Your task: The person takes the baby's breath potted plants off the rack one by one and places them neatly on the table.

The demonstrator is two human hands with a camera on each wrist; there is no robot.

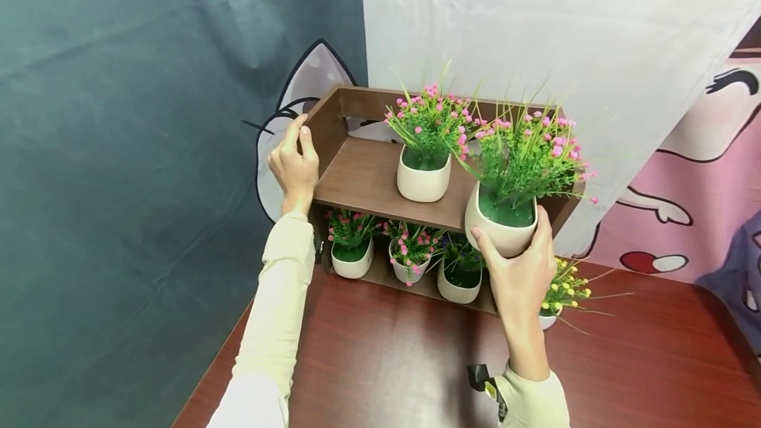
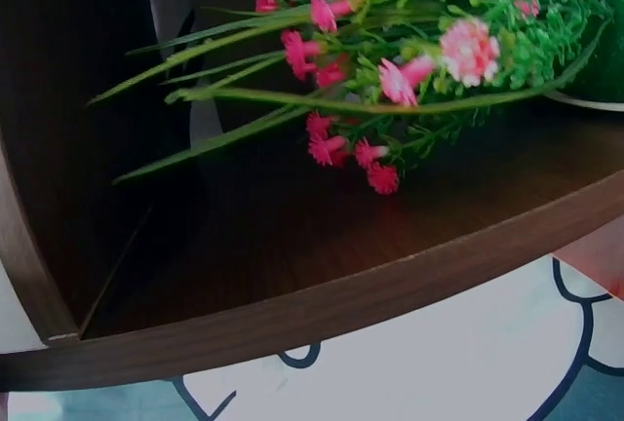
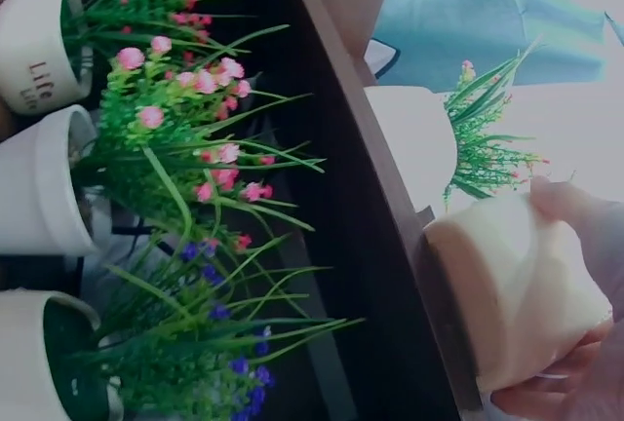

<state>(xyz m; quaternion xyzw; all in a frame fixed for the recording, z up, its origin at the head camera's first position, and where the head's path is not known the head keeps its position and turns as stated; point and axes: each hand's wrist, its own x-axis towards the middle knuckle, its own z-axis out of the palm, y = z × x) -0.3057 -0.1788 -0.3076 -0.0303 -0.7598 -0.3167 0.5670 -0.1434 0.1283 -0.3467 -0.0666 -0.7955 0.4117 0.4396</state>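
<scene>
My right hand grips a cream flowerpot of pink flowers, thumb at the front and fingers round its right side. The pot is tilted at the front right of the upper shelf; in the right wrist view its base is right at the board's edge. My left hand holds the left side panel of the brown wooden shelf near its top; neither hand nor fingers show in the left wrist view. Another cream pot of pink flowers stands upright mid-shelf, left of the held one.
On the lower level stand three pots: two with pink flowers and one with purple flowers. A yellow-flowered pot is on the reddish table, right of the shelf. Cloth backdrops hang behind.
</scene>
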